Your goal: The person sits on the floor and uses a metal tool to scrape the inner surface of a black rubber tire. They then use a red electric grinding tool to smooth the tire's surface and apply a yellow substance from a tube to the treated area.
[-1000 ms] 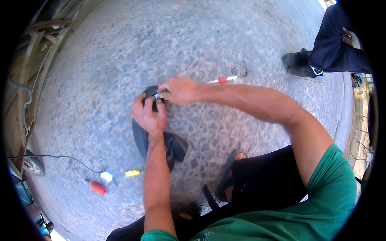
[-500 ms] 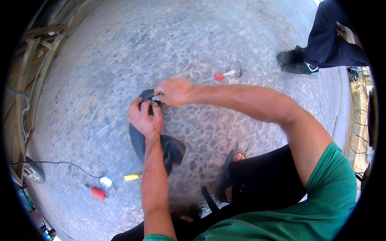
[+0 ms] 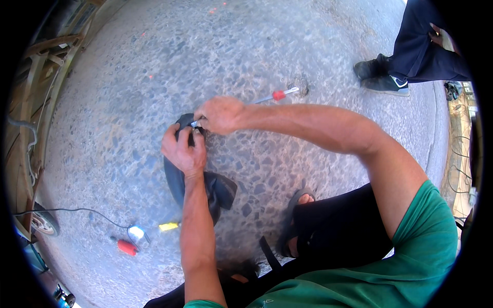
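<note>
A black rubber tube (image 3: 176, 180), looking like a tyre inner tube, lies limp and folded on the ground. My left hand (image 3: 184, 152) is closed on its far end, thumb and fingers pinching the rubber. Right beside those fingertips, my right hand (image 3: 222, 115) is closed around a small pale, shiny piece (image 3: 194, 123) whose tip touches the tube. Most of that piece is hidden in my fist. A thin metal rod with a red collar (image 3: 278, 95) shows beyond my right wrist; whether it joins the piece in my hand I cannot tell.
To the near left are a yellow object (image 3: 168, 226), a red cylinder (image 3: 127, 247) and a lit lamp (image 3: 136, 232) on a black cable. A wooden and metal frame (image 3: 36, 97) with a wheel (image 3: 45, 220) edges the left. Another person's shoes (image 3: 385, 84) stand at far right.
Both hands stay at the same end of the tube, with only a very slight shift. The hold of each hand looks the same.
</note>
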The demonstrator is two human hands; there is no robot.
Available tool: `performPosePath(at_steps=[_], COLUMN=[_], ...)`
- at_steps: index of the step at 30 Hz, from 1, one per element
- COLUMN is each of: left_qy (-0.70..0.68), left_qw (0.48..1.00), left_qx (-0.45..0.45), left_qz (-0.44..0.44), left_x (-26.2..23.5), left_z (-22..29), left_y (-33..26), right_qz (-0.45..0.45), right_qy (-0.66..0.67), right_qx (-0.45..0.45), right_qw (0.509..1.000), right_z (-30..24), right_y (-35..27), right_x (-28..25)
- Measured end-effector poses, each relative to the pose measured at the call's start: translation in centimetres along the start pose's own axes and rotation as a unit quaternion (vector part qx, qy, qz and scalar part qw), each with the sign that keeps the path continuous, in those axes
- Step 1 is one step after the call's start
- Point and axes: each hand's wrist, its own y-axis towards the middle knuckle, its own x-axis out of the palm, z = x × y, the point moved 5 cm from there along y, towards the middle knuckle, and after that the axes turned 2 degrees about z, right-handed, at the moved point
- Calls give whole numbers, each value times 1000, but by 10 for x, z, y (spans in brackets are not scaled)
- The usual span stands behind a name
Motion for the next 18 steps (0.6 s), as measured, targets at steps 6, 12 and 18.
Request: performPosePath(at_steps=[6, 12, 18], left_qy=[-1, -1, -1], left_qw=[1000, 1000, 1000], left_qx=[-2, -2, -2], left_qz=[2, 1, -2], left_x=[0, 3, 2], left_z=[1, -2, 0], left_y=[1, -1, 0], right_qz=[-3, -13, -6], right_qy=[-4, -16, -19], right_qx=[3, 5, 13], right_qw=[1000, 1000, 1000], right_z=[-2, -5, -4], right_y=[-1, -3, -6], right_x=[0, -2, -2])
